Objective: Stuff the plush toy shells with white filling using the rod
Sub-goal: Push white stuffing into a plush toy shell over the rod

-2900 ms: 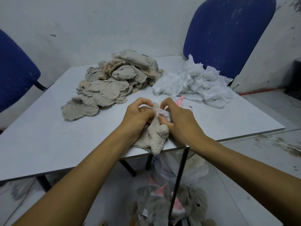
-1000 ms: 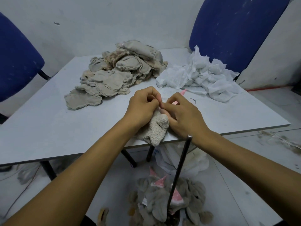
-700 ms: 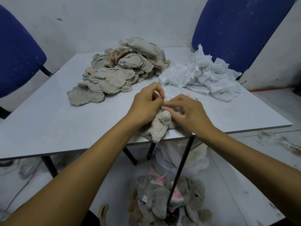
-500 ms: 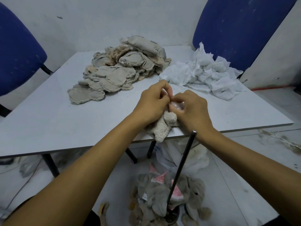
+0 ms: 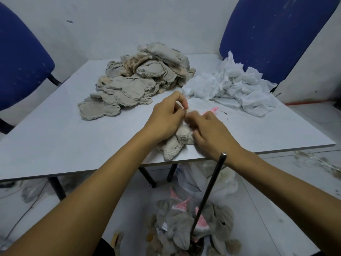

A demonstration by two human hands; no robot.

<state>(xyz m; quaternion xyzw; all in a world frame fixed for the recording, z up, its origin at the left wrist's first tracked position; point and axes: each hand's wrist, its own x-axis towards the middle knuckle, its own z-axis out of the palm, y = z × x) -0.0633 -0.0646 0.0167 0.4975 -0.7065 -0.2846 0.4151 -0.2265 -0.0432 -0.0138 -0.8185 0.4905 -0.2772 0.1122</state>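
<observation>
Grey-white laminate bench [image 5: 55, 141]: carries all the work stock.

Heap of flat beige plush toy shells [image 5: 140, 78]: far left of centre; limp, light, unfilled.

Pile of crumpled white filling [image 5: 238, 89]: far right; judged airy, compressible, tears off in tufts.

Beige fleecy plush toy shell in hand [image 5: 177, 145]: at the bench's near edge, 1 limb overhanging. Judged soft, light, non-slippery; best held at the seam opening, pinched apart.

Left hand [image 5: 167, 118]: fingers curled, pinching the shell's upper edge.

Right hand [image 5: 212, 131]: fingers blurred at the opening; grip cannot be told.

Thin dark metal rod [image 5: 208, 193]: upright below the bench, untouched.

Change from 0.5 s ago: both hands sit slightly farther up the bench; the shell's pink ear [image 5: 212, 109] shows again.
</observation>
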